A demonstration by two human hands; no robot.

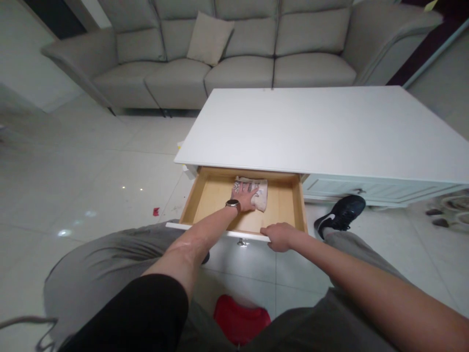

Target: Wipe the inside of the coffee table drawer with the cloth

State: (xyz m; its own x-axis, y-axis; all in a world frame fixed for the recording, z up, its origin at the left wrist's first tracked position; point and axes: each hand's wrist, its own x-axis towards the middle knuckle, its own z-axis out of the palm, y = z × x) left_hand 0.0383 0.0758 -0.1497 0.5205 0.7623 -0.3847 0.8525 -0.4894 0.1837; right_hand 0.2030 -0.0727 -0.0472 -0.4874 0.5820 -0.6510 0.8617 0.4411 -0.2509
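Pouch (261, 194) in drawer (214, 195), under L hand (245, 197), R hand (281, 237) gripping front

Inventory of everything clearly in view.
table: 1, white, centre
open drawer: 1, white/wood, in table
printed item: 1, pale, in drawer
handles: 2, metallic, table front
sofa: 1, grey, behind
cushion: 1, beige, on sofa
floor: 1, pale, throughout
scrap: 1, red, floor left
seat-like object: 1, red, bottom centre
shoe: 1, black, right
trousers: 1, grey, bottom
sleeve: 1, black, bottom left
watch: 1, dark, left wrist
left hand: 1, bare, on item
right hand: 1, bare, drawer edge
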